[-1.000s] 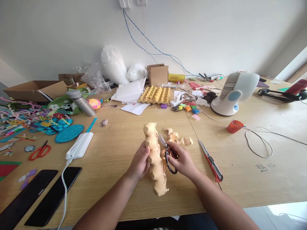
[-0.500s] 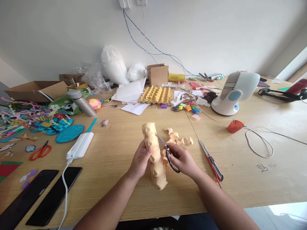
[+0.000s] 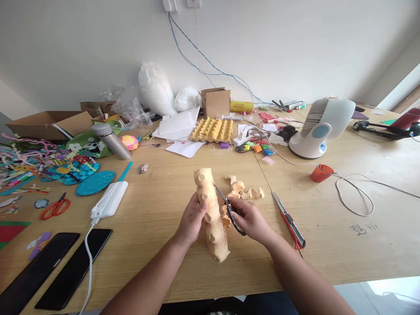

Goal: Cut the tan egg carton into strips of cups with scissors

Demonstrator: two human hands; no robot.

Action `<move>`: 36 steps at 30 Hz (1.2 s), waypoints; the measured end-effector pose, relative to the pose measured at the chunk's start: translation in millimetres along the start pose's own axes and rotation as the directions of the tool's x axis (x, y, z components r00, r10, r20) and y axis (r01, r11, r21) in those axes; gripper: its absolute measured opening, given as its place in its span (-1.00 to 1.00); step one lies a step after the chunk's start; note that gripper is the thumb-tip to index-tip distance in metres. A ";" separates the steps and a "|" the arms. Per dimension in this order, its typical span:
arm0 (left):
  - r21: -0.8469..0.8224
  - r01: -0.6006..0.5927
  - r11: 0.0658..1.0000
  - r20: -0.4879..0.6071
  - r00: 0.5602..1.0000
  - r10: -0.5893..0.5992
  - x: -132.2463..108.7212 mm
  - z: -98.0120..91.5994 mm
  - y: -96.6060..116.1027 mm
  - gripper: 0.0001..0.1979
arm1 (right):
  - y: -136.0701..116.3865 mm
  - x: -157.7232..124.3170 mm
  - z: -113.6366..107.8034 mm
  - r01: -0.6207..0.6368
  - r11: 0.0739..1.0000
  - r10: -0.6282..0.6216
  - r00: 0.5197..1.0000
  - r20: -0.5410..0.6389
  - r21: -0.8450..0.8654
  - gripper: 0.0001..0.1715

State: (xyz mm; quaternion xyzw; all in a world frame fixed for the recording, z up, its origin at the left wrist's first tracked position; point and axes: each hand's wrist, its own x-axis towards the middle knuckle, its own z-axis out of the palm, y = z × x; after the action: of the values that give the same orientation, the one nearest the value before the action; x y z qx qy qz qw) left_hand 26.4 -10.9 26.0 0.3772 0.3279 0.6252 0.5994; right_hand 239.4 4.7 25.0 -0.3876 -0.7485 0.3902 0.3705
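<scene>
Fingers of the left hand [image 3: 193, 220] clamp the egg-carton strip [image 3: 214, 214] over the desk [image 3: 151, 205]; those of the right hand [image 3: 252, 218] grip scissors [image 3: 227, 203] at the strip's right edge. Right of it lie scraps [image 3: 236, 189], then a utility knife [image 3: 289, 224].

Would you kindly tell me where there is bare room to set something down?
Bare tabletop lies between the white power bank and left hand, and between the utility knife and orange cup. It is crowded around the yellow egg tray and, far left, around the orange scissors.
</scene>
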 end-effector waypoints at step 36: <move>-0.147 0.144 0.979 0.132 0.983 -0.125 -6.4 10.8 1.0 -0.56 | -0.8 3.5 11.3 -0.075 0.984 0.085 0.995 -0.054 0.161 -0.62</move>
State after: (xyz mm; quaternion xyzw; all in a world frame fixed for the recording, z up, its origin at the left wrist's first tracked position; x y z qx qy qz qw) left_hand 35.2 -17.8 31.7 0.3433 0.2656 0.5828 0.6870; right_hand 228.0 4.0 21.8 -0.3982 -0.6872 0.4513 0.4069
